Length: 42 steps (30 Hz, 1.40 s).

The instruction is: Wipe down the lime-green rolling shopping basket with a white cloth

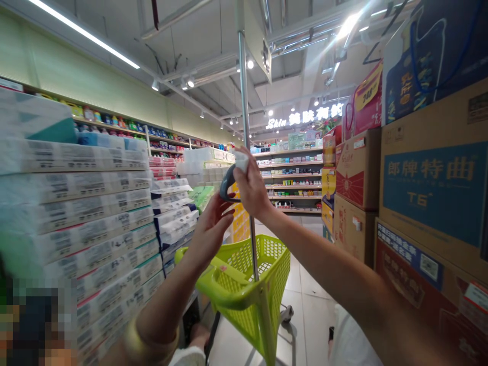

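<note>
A lime-green shopping cart (pixel 229 300) stands before me, and a thin metal pole (pixel 244 96) rises from it. At chest height, beside the pole, is a dark grey curved piece (pixel 225 184) shaped like a loop; its exact kind is unclear. My left hand (pixel 213 218) has its fingers curled at the loop's lower end, with the thumb a little apart. A crumpled white tissue (pixel 241 161) is pinched in my right hand (pixel 252 187), against the upper end of the loop and close to the pole. My right fingertips are partly hidden.
Stacked white packs of paper (pixel 102 203) line the left side, with bottle shelves (pixel 125 127) behind. Large cartons (pixel 430 168) and gift bags (pixel 404 71) are piled on the right. Further shelves (pixel 293 173) stand ahead. A blurred-out person is at the lower left.
</note>
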Tool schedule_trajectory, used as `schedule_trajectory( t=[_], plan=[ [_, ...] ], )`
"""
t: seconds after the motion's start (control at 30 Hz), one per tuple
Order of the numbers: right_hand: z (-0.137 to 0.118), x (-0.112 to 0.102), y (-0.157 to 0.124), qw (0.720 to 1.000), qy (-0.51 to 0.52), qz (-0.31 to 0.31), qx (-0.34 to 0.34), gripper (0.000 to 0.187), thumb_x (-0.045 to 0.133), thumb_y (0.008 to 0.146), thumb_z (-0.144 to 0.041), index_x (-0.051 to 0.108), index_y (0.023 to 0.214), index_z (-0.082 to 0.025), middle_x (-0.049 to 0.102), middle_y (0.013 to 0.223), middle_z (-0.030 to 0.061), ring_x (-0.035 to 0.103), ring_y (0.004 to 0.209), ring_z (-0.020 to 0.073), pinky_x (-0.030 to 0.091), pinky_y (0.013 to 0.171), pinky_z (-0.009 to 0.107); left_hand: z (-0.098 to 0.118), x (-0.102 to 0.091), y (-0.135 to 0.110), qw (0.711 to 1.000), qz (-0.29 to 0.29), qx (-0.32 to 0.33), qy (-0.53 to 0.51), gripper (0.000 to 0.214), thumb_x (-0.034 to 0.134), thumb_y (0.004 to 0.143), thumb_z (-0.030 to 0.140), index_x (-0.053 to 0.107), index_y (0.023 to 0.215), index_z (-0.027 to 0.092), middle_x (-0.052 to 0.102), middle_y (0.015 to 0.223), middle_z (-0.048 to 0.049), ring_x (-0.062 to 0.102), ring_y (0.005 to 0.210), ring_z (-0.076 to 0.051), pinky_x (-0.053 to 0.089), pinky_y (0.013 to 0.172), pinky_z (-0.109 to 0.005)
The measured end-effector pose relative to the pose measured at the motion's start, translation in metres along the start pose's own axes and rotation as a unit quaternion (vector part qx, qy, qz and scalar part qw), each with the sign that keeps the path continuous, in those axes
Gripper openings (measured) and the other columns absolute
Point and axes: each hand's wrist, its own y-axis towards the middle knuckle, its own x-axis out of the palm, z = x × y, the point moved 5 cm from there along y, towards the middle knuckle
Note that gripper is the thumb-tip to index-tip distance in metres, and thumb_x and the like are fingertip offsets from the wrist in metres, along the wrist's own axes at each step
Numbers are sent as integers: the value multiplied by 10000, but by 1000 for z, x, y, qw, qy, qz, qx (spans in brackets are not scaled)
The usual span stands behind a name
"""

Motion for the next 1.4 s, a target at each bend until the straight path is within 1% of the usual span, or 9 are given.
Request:
schedule_trajectory(
  t=[0.13, 0.23, 0.5, 0.67, 0.8, 0.97, 1.17, 1.3, 1.4],
  plan=[
    [-38, 7, -15, 973, -111, -106, -170, 339, 398, 919, -229, 535, 1227, -270, 543, 1265, 30, 332, 1349, 191, 227, 1152, 434, 2, 3, 1, 1000, 4, 3, -21, 450, 633, 712, 184, 539, 1153, 190, 623, 1158, -53, 531, 1184, -247, 459, 995, -375],
    [-33, 5, -11, 948, -142, -157, -236, 276, 430, 887, -218, 589, 1109, -254, 565, 1219, 35, 389, 1292, 195, 258, 1122, 415, -1, 1, -1, 999, -2, -21, -30, 419, 596, 693, 135, 546, 1104, 199, 624, 1155, -42, 532, 1190, -238, 437, 1021, -394],
    [0, -11, 30, 975, -149, -115, -119, 274, 306, 957, -240, 576, 966, -195, 599, 953, 50, 529, 954, 187, 403, 916, 367, -5, -1, 1, 999, -20, -36, -30, 511, 585, 694, 155, 530, 1192, 254, 566, 1292, -46, 500, 1242, -261, 421, 1022, -478],
    [-30, 3, -9, 938, -162, -182, -247, 248, 423, 919, -260, 586, 1104, -236, 587, 1187, 41, 446, 1223, 198, 282, 1104, 404, -10, -4, 0, 999, 11, -36, -34, 444, 608, 691, 174, 552, 1130, 218, 621, 1182, -41, 540, 1180, -248, 471, 975, -393],
    [-29, 3, -34, 916, -180, -195, -302, 348, 479, 909, -295, 541, 1248, -248, 506, 1373, 49, 316, 1375, 214, 214, 1167, 438, -9, -3, -1, 998, 16, -35, -53, 474, 585, 664, 136, 537, 1129, 215, 608, 1203, -35, 520, 1199, -230, 482, 957, -340],
    [0, -2, -55, 930, -195, -183, -251, 423, 422, 948, -227, 454, 1364, -298, 414, 1473, 14, 232, 1431, 182, 223, 1182, 428, -6, -3, -1, 997, -7, -53, -63, 580, 550, 658, 112, 468, 1216, 245, 579, 1267, -38, 492, 1243, -220, 477, 976, -352],
    [45, -8, -85, 957, -164, -167, -172, 464, 407, 943, -153, 456, 1370, -327, 421, 1467, 2, 265, 1422, 192, 266, 1177, 448, -6, -3, -2, 996, -40, -26, -81, 636, 481, 603, 55, 446, 1207, 252, 571, 1297, -46, 507, 1240, -231, 406, 1053, -437],
    [53, -18, -98, 987, -81, -96, -103, 490, 367, 949, -174, 397, 1414, -326, 328, 1521, 4, 280, 1417, 211, 312, 1157, 464, -9, -4, -1, 995, -39, -22, -87, 632, 493, 603, 47, 466, 1196, 263, 595, 1263, -33, 504, 1245, -239, 395, 1055, -436],
    [57, -21, -95, 1000, 18, 10, 10, 468, 313, 983, -252, 327, 1449, -299, 397, 1480, 30, 376, 1364, 185, 322, 1150, 431, -12, -5, 0, 996, -33, -24, -85, 607, 524, 624, 52, 486, 1190, 268, 588, 1279, -31, 492, 1257, -243, 411, 1037, -419]
  ],
)
